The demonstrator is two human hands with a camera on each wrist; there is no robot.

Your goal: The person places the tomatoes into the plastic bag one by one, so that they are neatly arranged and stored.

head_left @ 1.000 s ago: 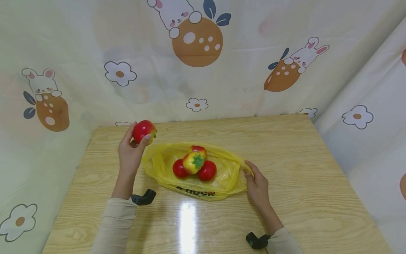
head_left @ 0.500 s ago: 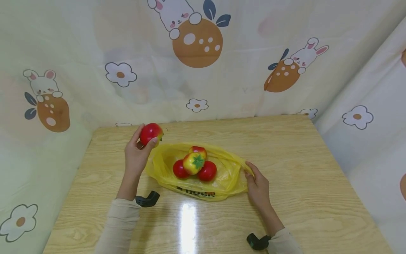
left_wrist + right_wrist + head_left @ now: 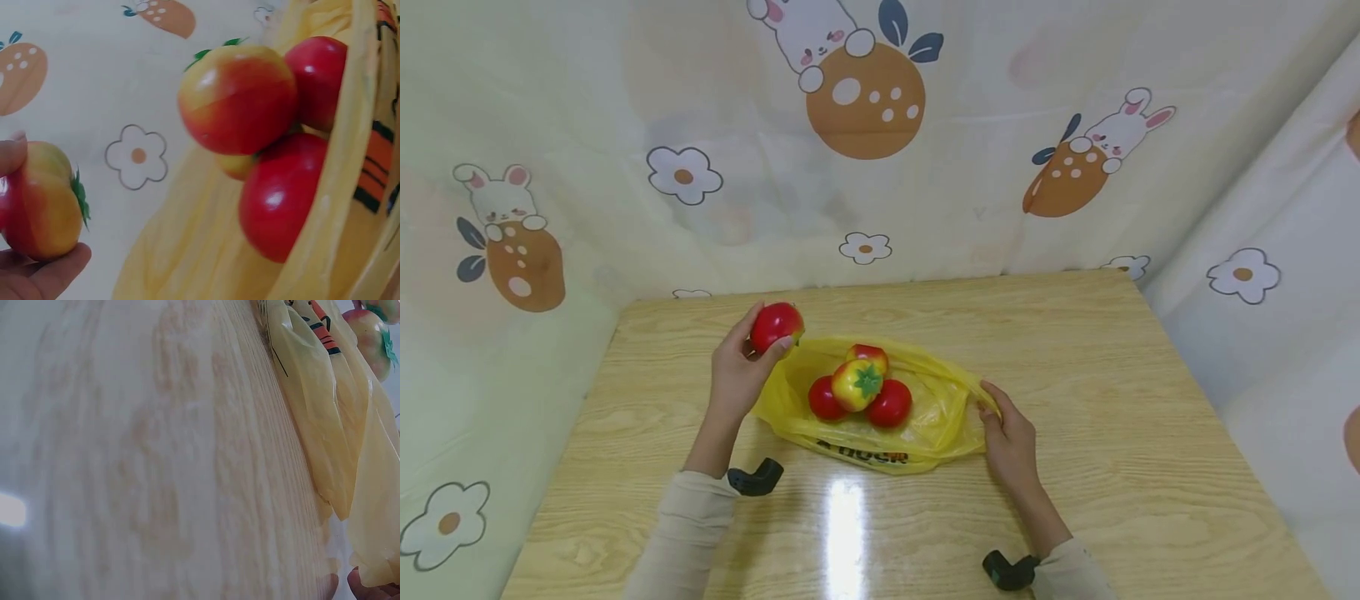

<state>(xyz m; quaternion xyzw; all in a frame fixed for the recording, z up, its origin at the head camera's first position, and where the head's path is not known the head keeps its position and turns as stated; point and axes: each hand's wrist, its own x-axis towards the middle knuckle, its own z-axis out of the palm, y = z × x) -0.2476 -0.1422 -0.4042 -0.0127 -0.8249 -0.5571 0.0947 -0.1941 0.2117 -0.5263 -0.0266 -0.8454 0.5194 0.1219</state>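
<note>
My left hand (image 3: 737, 372) grips a red and yellow tomato (image 3: 776, 327), held up at the left end of a yellow plastic bag (image 3: 940, 410). In the left wrist view, green leaves show on this tomato (image 3: 49, 215), between thumb and fingers. The bag lies spread with its mouth open, black lettering along its near side. Several more tomatoes (image 3: 891, 404) are heaped inside; a yellow one with a green star of leaves (image 3: 868, 380) lies on top. My right hand (image 3: 1015, 442) pinches the bag's right edge between thumb and fingers. Bag film (image 3: 375, 519) hangs at its fingertips in the right wrist view.
The wooden table (image 3: 1112, 400) stretches around the bag, with a bright light reflection in front. A curtain (image 3: 955, 192) printed with rabbits and flowers stands along the back and sides. A black camera mount (image 3: 756, 478) sits at the left wrist, another mount (image 3: 1011, 572) at the right.
My left hand has carried the tomato rightward and slightly nearer, from beside the bag's left end to over its left rim. The right hand keeps its hold on the bag, nearly still.
</note>
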